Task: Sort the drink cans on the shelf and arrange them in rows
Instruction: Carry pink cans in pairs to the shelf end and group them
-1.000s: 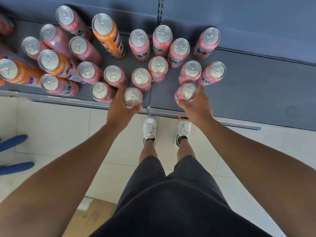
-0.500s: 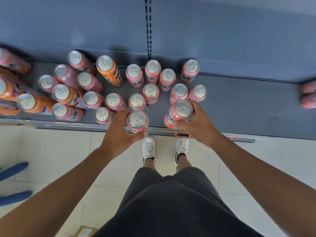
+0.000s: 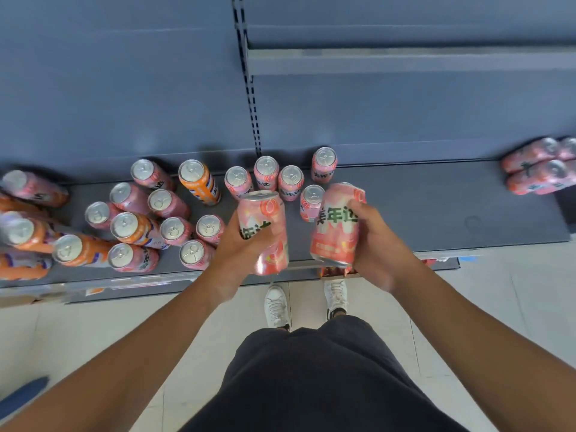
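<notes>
My left hand [image 3: 240, 254] grips a pink can [image 3: 265, 226] lifted off the dark shelf [image 3: 452, 210], above its front edge. My right hand [image 3: 378, 241] grips a second pink can [image 3: 338, 222] beside it, also in the air. Behind them several pink cans [image 3: 266, 171] stand upright in a loose cluster. An orange can [image 3: 199, 182] stands among pink ones to the left. More orange cans [image 3: 81, 249] and pink cans [image 3: 132, 257] crowd the shelf's left end.
A few pink cans [image 3: 536, 165] sit at the shelf's far right. The stretch of shelf between them and my right hand is bare. An upper shelf [image 3: 405, 57] hangs above at the right. My white shoes [image 3: 276, 305] stand on the tiled floor below the shelf edge.
Both hands have lifted their pink cans up off the shelf's front edge and toward the camera. The view has tilted up, showing more of the back panel and the far-right cans.
</notes>
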Tool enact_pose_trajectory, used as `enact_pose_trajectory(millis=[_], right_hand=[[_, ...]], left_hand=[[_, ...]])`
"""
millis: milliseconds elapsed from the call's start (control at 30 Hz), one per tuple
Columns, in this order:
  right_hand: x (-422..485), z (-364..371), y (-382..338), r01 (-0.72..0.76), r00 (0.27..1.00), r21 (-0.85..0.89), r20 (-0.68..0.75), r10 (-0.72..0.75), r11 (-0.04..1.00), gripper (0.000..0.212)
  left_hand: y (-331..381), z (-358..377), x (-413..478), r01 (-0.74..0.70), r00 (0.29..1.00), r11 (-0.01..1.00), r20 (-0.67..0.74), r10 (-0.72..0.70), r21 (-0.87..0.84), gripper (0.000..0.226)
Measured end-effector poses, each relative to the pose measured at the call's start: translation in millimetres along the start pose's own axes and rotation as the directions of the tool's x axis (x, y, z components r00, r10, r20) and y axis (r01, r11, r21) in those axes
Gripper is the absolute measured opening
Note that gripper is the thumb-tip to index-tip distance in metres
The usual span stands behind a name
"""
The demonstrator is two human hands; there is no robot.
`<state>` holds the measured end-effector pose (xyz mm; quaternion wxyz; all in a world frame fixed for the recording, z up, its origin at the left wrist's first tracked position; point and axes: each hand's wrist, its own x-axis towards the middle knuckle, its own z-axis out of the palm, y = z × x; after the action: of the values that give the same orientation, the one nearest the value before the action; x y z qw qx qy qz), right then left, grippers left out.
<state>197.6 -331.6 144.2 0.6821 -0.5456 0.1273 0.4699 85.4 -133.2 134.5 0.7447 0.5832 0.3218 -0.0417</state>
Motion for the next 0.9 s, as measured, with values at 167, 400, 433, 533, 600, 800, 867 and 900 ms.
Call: enact_pose_trajectory(millis=[167, 400, 433, 533, 600, 800, 867, 900], right_hand=[[-24.7, 11.4, 0.7, 0.066, 0.993, 0.035, -0.099, -0.063, 0.997, 0.047], [-56.0, 0.4, -7.8, 0.177, 0.972, 0.001, -0.157, -0.174, 0.984, 0.052], [-60.4, -4.4, -10.2, 0.196, 0.967, -0.002, -0.163, -0.194, 0.981, 0.051], [-73.6, -21.1, -19.8, 0.249, 0.952, -0.012, -0.179, -0.247, 0.968, 0.055], [-82.0, -35.0, -26.0, 0.286, 0.939, -0.028, -0.188, -0.286, 0.958, 0.057], [-117.6, -100.8, -41.3, 0.379, 0.892, -0.166, -0.196, -0.407, 0.91, 0.053], [-134.4, -130.8, -45.3, 0.403, 0.877, -0.19, -0.198, -0.437, 0.895, 0.052], [-143.5, -147.1, -47.2, 0.413, 0.869, -0.193, -0.21, -0.449, 0.89, 0.048]], left_hand=[[12.3, 5.9, -4.0, 0.031, 0.986, 0.999, 0.163, -0.032, 0.011, 0.062], [28.8, 38.6, -8.9, -0.063, 0.976, 0.994, 0.211, 0.044, 0.084, 0.075], [33.1, 46.2, -9.3, -0.084, 0.974, 0.991, 0.216, 0.061, 0.1, 0.072], [46.0, 71.3, -6.9, -0.134, 0.971, 0.981, 0.215, 0.102, 0.142, 0.063], [54.4, 90.6, -5.3, -0.177, 0.964, 0.971, 0.226, 0.138, 0.162, 0.075], [58.9, 172.2, -13.8, -0.281, 0.92, 0.926, 0.344, 0.186, 0.253, 0.069], [52.6, 206.2, -18.3, -0.305, 0.911, 0.912, 0.364, 0.195, 0.275, 0.067], [48.7, 224.1, -21.0, -0.316, 0.904, 0.909, 0.376, 0.202, 0.273, 0.067]])
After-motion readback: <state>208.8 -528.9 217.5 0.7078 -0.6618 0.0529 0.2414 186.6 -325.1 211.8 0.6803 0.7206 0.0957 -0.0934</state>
